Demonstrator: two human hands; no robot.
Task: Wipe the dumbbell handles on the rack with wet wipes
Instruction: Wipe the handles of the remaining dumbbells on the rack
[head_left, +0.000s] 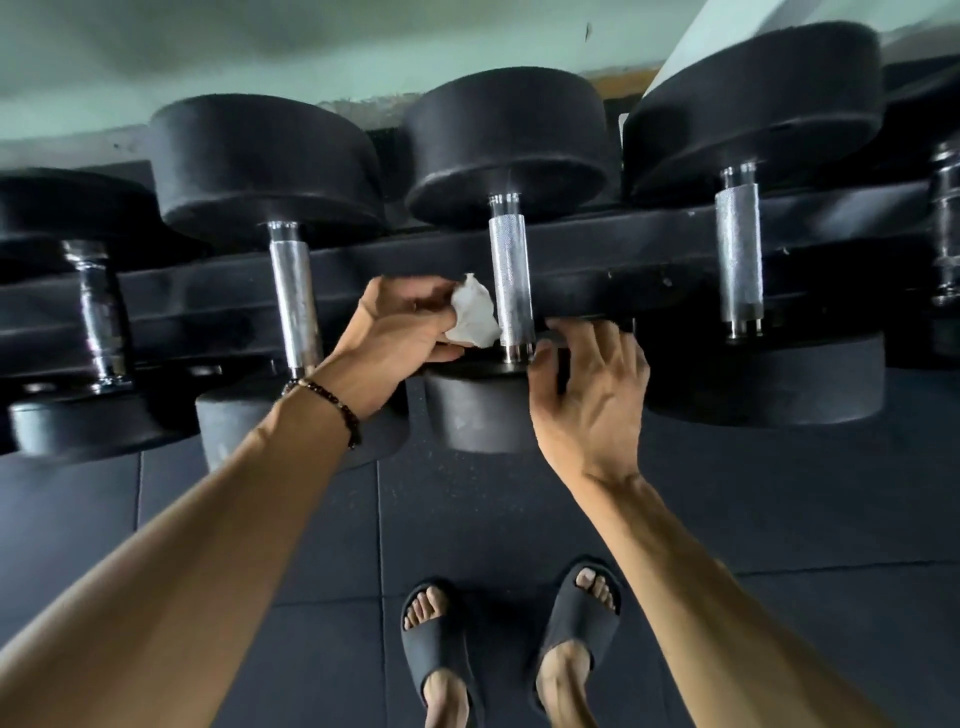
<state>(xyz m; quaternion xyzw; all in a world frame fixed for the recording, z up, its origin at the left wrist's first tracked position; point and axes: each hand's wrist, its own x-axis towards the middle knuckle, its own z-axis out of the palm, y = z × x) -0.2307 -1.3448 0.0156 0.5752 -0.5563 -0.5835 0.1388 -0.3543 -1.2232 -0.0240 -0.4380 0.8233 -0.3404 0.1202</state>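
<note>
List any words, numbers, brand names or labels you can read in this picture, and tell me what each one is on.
None: no readable text shows anywhere in this view.
Dumbbell heads: plain black faces, no weight numbers or brand visible.
Handles: only knurled metal, no markings.
Rack: bare black rail, with no sign or label.
Wet wipe pinched in the left hand: plain white, no print.
Slides on the feet: no logo visible.

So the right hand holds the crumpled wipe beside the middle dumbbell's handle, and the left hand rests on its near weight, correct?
No, the hands are swapped. In the head view the left hand holds the wipe beside the middle dumbbell's handle, and the right hand rests on its near weight.
</note>
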